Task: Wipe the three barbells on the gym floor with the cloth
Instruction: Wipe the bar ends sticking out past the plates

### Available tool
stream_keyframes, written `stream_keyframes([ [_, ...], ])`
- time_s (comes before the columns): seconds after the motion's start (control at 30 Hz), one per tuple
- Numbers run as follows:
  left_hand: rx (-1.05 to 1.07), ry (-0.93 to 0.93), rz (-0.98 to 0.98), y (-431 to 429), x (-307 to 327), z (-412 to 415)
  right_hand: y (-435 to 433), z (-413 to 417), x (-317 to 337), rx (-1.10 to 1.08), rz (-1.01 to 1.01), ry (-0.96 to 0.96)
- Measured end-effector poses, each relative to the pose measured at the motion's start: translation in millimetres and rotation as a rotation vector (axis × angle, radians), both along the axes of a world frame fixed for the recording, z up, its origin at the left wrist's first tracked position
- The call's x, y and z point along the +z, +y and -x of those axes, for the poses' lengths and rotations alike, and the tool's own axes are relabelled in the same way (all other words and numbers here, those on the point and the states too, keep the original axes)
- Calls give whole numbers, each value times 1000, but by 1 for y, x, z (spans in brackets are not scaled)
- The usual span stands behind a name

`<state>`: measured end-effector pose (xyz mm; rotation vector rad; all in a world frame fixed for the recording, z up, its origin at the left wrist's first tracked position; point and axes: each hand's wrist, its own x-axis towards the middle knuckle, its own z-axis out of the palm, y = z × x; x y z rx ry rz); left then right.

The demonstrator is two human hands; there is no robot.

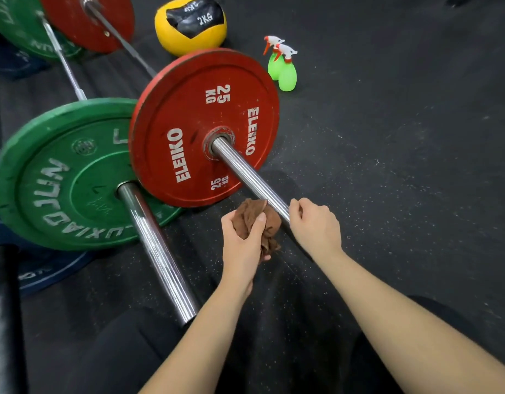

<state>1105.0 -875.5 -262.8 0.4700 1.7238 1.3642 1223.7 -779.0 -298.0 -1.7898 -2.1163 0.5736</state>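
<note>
Left grip (241, 243) holds one cloth (271, 223); right grip (316, 223) holds one barbell (245, 172).

Crumpled brown cloth (269, 226) – barbells (245, 172) on floor

**Bright metal, dull plates**

The bar sleeve (247, 177) and the neighbour sleeve (157, 251) are glossy, smooth metal. The red plate (188, 109) and green plate (60, 180) look matt and scuffed. The cloth (252, 216) is soft, crumpled fabric. The floor (388, 166) is rough, speckled and matt.
</note>
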Motion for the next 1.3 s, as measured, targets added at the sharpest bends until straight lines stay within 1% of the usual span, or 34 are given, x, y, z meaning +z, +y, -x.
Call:
stream_keyframes([
  [0.03,-11,24,10,3,0,2,-2,4,1,59,-83,-148],
  [0.07,-25,53,17,6,-2,3,-2,7,3,104,-112,-259],
  [0.1,-44,89,19,9,-3,3,-3,10,8,119,-114,-318],
  [0.2,-131,163,38,23,-10,9,-1,12,10,116,-17,-415],
  [0.27,-219,227,100,35,-14,11,1,16,7,134,-10,-485],
  [0.33,-308,367,155,46,-14,12,0,17,10,74,-12,-407],
  [0.4,-342,425,192,54,-11,12,3,17,11,78,1,-401],
  [0.5,-337,421,228,58,-14,8,8,19,16,90,166,-423],
  [0.57,-352,445,248,61,-12,10,10,20,19,69,165,-407],
  [0.63,-418,478,268,58,-2,15,13,22,21,70,174,-385],
  [0.7,-478,485,337,43,19,22,10,18,22,57,213,-342],
  [0.77,-342,389,378,16,67,27,-3,11,41,111,287,-234],
  [0.8,-262,332,381,3,95,28,-13,8,60,119,328,-131],
  [0.83,-203,284,385,-8,128,26,-26,6,87,78,384,20],
  [0.9,-171,181,390,-25,203,11,-52,-3,168,-49,571,313],
  [0.93,-170,116,395,-30,245,3,-64,-9,218,-66,691,400],
  [0.97,-189,94,387,-30,284,-4,-69,-17,267,-56,769,468],
  [1.0,-220,63,387,-26,340,-15,-68,-29,332,-34,833,501],
  [1.03,-269,57,363,-26,364,-22,-73,-34,364,-37,875,560],
  [1.07,-323,59,334,-23,405,-31,-68,-44,412,-69,906,623],
  [1.13,-440,58,290,-10,495,-45,-51,-68,512,-161,888,707],
  [1.17,-500,44,259,-3,532,-52,-44,-81,554,-163,879,760],
  [1.23,-610,-1,232,23,594,-65,-21,-103,621,-139,886,831],
  [1.3,-649,-106,245,52,629,-72,2,-121,660,-110,911,825],
])
